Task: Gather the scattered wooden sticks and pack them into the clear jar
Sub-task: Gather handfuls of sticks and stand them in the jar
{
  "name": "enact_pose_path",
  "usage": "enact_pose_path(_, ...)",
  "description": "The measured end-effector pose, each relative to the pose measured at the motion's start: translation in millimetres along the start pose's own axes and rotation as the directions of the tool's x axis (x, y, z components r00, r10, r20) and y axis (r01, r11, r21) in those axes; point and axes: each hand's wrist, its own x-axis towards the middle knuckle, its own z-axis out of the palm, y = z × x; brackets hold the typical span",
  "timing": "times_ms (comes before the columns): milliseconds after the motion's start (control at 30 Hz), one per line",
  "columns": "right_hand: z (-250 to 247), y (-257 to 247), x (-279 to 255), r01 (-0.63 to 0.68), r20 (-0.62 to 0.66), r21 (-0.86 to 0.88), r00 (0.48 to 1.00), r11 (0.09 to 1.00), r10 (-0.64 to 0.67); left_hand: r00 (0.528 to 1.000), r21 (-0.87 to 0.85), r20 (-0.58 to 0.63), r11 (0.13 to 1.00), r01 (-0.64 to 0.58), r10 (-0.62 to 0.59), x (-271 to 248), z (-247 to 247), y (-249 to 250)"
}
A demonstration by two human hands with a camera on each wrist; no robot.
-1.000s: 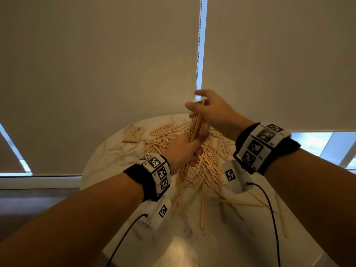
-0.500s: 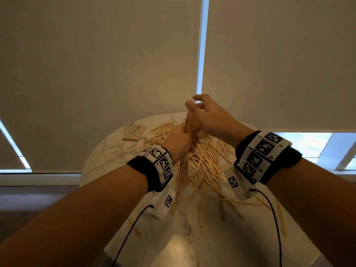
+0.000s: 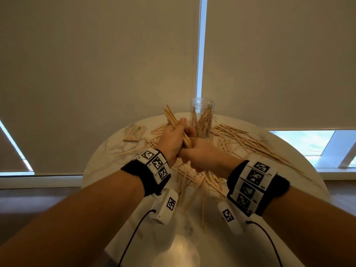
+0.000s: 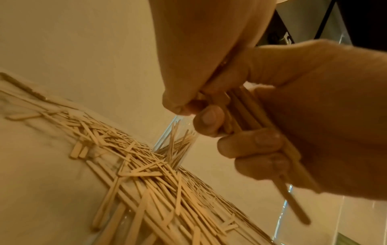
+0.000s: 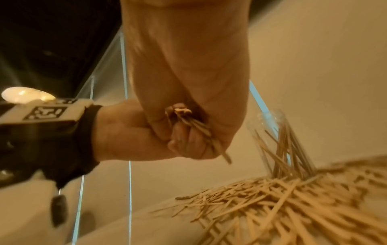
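Note:
A bundle of wooden sticks [image 3: 170, 116] slants up and to the left above the table. My left hand [image 3: 173, 135] grips its middle, fingers [image 4: 249, 144] curled round the bundle [image 4: 247, 112]. My right hand [image 3: 196, 153] closes round its near lower end [image 5: 194, 124], pressed against the left hand [image 5: 125, 132]. The clear jar [image 3: 201, 112] stands upright just behind the hands, partly filled with leaning sticks. Many loose sticks [image 3: 240, 139] lie scattered on the table under and to the right of the hands.
The round white marble table [image 3: 107, 160] carries the pile; its near part is bare apart from a few stray sticks [image 3: 204, 209]. A flat packet of sticks [image 3: 134, 132] lies at the far left. Window blinds hang close behind the table.
The right hand has come down from the top of the bundle to its near lower end. The bundle has tipped from upright to slanting left, and the jar now shows behind the hands.

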Motion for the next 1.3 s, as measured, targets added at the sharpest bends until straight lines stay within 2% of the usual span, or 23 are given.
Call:
enact_pose_path(67,-2,-2,1,0.092,-0.085,-0.165,0.991,0.982,-0.107,0.998,-0.008,0.05,0.999,0.048,-0.048,-3,0,2)
enact_pose_path(133,-6,1,3,0.148,-0.113,-0.308,0.975,0.94,-0.191,0.991,-0.078,0.108,0.993,0.089,-0.08,-7,1,6)
enact_pose_path(267,-13,11,4,0.136,-0.121,-0.498,0.967,0.857,-0.224,0.977,-0.073,0.187,0.991,0.116,-0.1,-11,-5,13)
enact_pose_path(333,-17,12,0,0.141,-0.102,-0.554,0.967,0.821,-0.235,0.99,-0.093,0.111,0.991,0.101,-0.09,-7,-15,22)
enact_pose_path(433,-23,16,-7,0.139,-0.058,-0.631,0.973,0.763,-0.225,0.993,-0.203,-0.082,0.977,0.067,-0.085,6,-32,39)
enact_pose_path(467,-24,17,-7,0.137,-0.048,-0.661,0.973,0.738,-0.224,0.991,-0.217,-0.091,0.973,0.081,-0.102,8,-36,44)
enact_pose_path(533,-22,19,-6,0.131,-0.049,-0.705,0.971,0.697,-0.232,0.99,-0.107,-0.017,0.984,0.141,-0.143,7,-34,45)
enact_pose_path(600,-20,18,-3,0.114,-0.069,-0.735,0.968,0.669,-0.241,0.984,0.102,0.033,0.98,0.172,-0.176,2,-26,39)
enact_pose_path(733,-21,16,-3,0.042,-0.131,-0.767,0.967,0.64,-0.219,0.995,0.262,0.002,0.96,0.099,-0.103,1,-21,25)
enact_pose_path(800,-20,15,-3,0.028,-0.135,-0.789,0.967,0.613,-0.217,0.996,0.345,-0.075,0.936,0.065,-0.042,5,-26,21)
enact_pose_path(867,-19,13,-3,0.004,-0.144,-0.812,0.968,0.584,-0.207,0.998,0.445,-0.044,0.893,0.061,-0.047,3,-26,22)
enact_pose_path(900,-19,13,-1,-0.017,-0.153,-0.822,0.969,0.569,-0.192,0.994,0.49,0.022,0.867,0.085,-0.11,0,-24,25)
enact_pose_path(967,-24,13,3,-0.094,-0.182,-0.84,0.977,0.534,-0.115,0.956,0.606,0.139,0.786,0.125,-0.259,-6,-20,29)
enact_pose_path(1000,-26,14,4,-0.131,-0.186,-0.844,0.981,0.52,-0.055,0.937,0.675,0.188,0.732,0.093,-0.293,-10,-19,30)
enact_pose_path(1067,-31,15,6,-0.149,-0.152,-0.849,0.988,0.506,0.037,0.924,0.781,0.266,0.623,-0.038,-0.276,-11,-19,23)
enact_pose_path(1133,-31,14,5,-0.138,-0.115,-0.845,0.99,0.516,0.077,0.931,0.81,0.283,0.577,-0.104,-0.23,-10,-22,15)
enact_pose_path(1233,-34,15,2,-0.092,-0.097,-0.828,0.995,0.553,0.022,0.957,0.836,0.251,0.532,-0.136,-0.149,-5,-27,6)
enact_pose_path(1300,-37,15,1,-0.033,-0.08,-0.842,0.995,0.539,-0.064,0.966,0.852,0.237,0.501,-0.155,-0.104,-3,-30,5)
